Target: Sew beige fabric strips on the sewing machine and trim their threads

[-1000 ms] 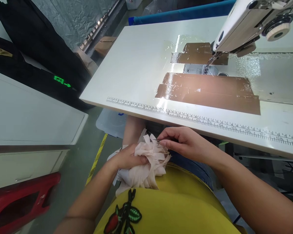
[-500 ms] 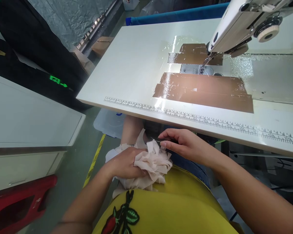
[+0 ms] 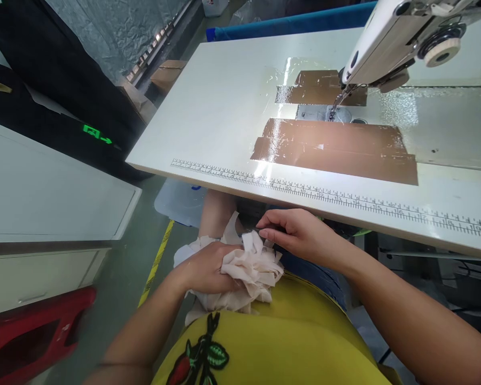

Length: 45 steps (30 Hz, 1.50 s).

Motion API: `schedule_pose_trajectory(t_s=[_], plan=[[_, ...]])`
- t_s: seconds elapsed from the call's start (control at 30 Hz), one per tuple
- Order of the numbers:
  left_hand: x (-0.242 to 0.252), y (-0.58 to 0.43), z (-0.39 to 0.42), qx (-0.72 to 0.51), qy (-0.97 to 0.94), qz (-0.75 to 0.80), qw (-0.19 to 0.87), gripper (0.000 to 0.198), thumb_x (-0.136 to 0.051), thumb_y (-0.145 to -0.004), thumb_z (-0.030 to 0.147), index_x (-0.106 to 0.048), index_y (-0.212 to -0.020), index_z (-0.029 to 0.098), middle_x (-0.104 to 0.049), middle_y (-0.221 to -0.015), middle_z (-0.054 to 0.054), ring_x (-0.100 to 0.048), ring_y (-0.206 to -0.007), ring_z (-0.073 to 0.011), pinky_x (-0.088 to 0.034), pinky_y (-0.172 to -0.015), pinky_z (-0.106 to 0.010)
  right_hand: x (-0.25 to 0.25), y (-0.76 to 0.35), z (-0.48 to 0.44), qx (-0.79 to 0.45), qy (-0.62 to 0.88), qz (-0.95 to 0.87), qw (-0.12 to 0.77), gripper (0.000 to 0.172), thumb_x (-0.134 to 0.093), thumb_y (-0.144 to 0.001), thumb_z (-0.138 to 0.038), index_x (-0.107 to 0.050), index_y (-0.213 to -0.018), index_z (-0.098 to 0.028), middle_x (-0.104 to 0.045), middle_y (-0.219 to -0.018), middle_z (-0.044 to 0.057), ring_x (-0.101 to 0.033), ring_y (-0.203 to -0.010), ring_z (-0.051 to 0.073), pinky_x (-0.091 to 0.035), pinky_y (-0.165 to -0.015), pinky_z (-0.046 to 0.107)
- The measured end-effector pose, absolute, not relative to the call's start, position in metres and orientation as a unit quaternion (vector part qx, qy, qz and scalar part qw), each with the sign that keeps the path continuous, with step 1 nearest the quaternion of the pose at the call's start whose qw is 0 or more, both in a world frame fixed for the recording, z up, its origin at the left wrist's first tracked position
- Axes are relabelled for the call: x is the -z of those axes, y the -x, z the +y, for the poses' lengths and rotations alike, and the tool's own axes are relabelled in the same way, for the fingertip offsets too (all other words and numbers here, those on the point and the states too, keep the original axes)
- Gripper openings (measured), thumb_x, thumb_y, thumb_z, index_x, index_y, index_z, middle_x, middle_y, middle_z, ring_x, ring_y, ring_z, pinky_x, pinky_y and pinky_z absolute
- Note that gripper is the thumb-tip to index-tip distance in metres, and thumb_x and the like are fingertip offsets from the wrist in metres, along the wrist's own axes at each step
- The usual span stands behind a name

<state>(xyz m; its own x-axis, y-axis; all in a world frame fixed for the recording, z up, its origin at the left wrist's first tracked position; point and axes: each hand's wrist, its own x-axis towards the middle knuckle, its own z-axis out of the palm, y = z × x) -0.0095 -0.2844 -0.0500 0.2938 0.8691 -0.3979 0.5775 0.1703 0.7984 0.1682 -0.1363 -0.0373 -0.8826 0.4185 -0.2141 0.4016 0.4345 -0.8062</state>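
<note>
In my lap lies a crumpled bundle of pale cream cloth pieces (image 3: 255,267), with loose strips and ends sticking up. My left hand (image 3: 214,267) is closed on the bundle from the left; its fingertips are hidden in the folds. Just above the cloth's upper right side is my right hand (image 3: 291,230), with thumb and forefinger drawn close together as in a pinch. Whatever lies between those fingertips, if anything, is too small to make out. Both hands are below the front edge of the white sewing table (image 3: 224,117).
A sewing machine head (image 3: 385,48) stands over the table's right side, its needle area between brown tape patches (image 3: 332,149). A printed ruler (image 3: 320,195) runs along the front edge. At left are a white cabinet (image 3: 52,187) and a red plastic stool (image 3: 36,331).
My right hand has moved slightly left and up, and its thumb and forefinger are closer together. My left hand and the cloth bundle have hardly moved.
</note>
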Motion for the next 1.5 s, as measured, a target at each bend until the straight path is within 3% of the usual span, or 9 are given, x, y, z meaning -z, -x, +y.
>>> schedule_pose_trajectory(t_s=[0.2,0.33,0.5,0.7,0.83,0.93,1.27,1.4,1.5], plan=[[0.056,0.013,-0.283,-0.161,-0.589,0.585,0.534,0.019,-0.063,-0.07,0.028,-0.059,-0.085,0.018,-0.064,-0.083,0.001,-0.058,-0.076,-0.0183,-0.039,-0.065,-0.024,0.044,-0.177,-0.137,-0.529,0.239,-0.811,0.073,0.019,-0.053,-0.087,-0.036,-0.064,-0.089,-0.02,-0.065,-0.076,0.001,-0.054,-0.065,0.014,-0.043,-0.06,0.025],[0.068,0.017,-0.28,-0.205,-0.505,0.59,0.596,0.032,-0.063,-0.074,0.039,-0.062,-0.097,0.018,-0.067,-0.098,-0.003,-0.06,-0.093,-0.0241,-0.044,-0.074,-0.028,0.046,-0.192,-0.142,-0.571,0.249,-0.774,0.115,0.021,-0.056,-0.087,-0.039,-0.063,-0.095,-0.021,-0.065,-0.083,0.003,-0.057,-0.074,0.016,-0.046,-0.066,0.026],[0.082,0.019,-0.275,-0.234,-0.418,0.6,0.641,0.047,-0.066,-0.072,0.048,-0.063,-0.104,0.015,-0.067,-0.104,-0.009,-0.058,-0.102,-0.0297,-0.046,-0.083,-0.036,0.043,-0.204,-0.151,-0.559,0.241,-0.79,0.077,0.024,-0.057,-0.086,-0.039,-0.062,-0.101,-0.022,-0.068,-0.093,0.005,-0.061,-0.08,0.019,-0.048,-0.065,0.026],[0.082,0.016,-0.267,-0.222,-0.424,0.601,0.64,0.038,-0.061,-0.076,0.045,-0.063,-0.102,0.016,-0.066,-0.102,-0.006,-0.058,-0.101,-0.0278,-0.046,-0.083,-0.035,0.043,-0.183,-0.165,-0.47,0.219,-0.852,0.067,0.038,-0.062,-0.082,-0.038,-0.055,-0.116,-0.022,-0.069,-0.099,0.005,-0.064,-0.081,0.019,-0.047,-0.067,0.026],[0.079,0.013,-0.266,-0.171,-0.455,0.632,0.604,0.027,-0.059,-0.077,0.04,-0.063,-0.092,0.018,-0.066,-0.094,-0.003,-0.059,-0.097,-0.027,-0.045,-0.076,-0.031,0.054,-0.16,-0.172,-0.378,0.201,-0.902,0.054,0.014,-0.056,-0.084,-0.026,-0.063,-0.093,-0.019,-0.069,-0.085,0.005,-0.063,-0.075,0.019,-0.043,-0.062,0.025],[0.078,0.013,-0.268,-0.159,-0.455,0.641,0.598,0.031,-0.059,-0.077,0.046,-0.061,-0.091,0.019,-0.066,-0.09,-0.003,-0.06,-0.091,-0.0257,-0.046,-0.072,-0.03,0.061,-0.156,-0.167,-0.38,0.228,-0.89,0.102,0.016,-0.051,-0.086,-0.025,-0.059,-0.075,-0.018,-0.063,-0.07,0.003,-0.057,-0.062,0.015,-0.038,-0.055,0.023],[0.081,0.014,-0.266,-0.16,-0.459,0.631,0.604,0.038,-0.06,-0.075,0.051,-0.063,-0.092,0.017,-0.065,-0.09,-0.003,-0.06,-0.091,-0.0235,-0.047,-0.073,-0.028,0.049,-0.177,-0.154,-0.433,0.264,-0.845,0.168,0.018,-0.05,-0.089,-0.031,-0.058,-0.077,-0.021,-0.058,-0.064,-0.001,-0.053,-0.058,0.013,-0.041,-0.056,0.023],[0.081,0.012,-0.263,-0.134,-0.469,0.645,0.587,0.035,-0.057,-0.076,0.051,-0.062,-0.091,0.019,-0.065,-0.085,-0.002,-0.06,-0.082,-0.0224,-0.045,-0.066,-0.028,0.052,-0.165,-0.164,-0.404,0.222,-0.883,0.093,0.012,-0.056,-0.083,-0.024,-0.062,-0.093,-0.02,-0.068,-0.082,0.002,-0.061,-0.069,0.016,-0.041,-0.06,0.024],[0.081,0.009,-0.259,-0.124,-0.494,0.647,0.567,0.029,-0.059,-0.075,0.045,-0.063,-0.089,0.021,-0.066,-0.086,-0.001,-0.061,-0.084,-0.0226,-0.046,-0.067,-0.029,0.052,-0.155,-0.168,-0.361,0.208,-0.908,0.042,0.007,-0.055,-0.081,-0.02,-0.061,-0.077,-0.019,-0.066,-0.075,0.003,-0.06,-0.066,0.016,-0.037,-0.057,0.024]])
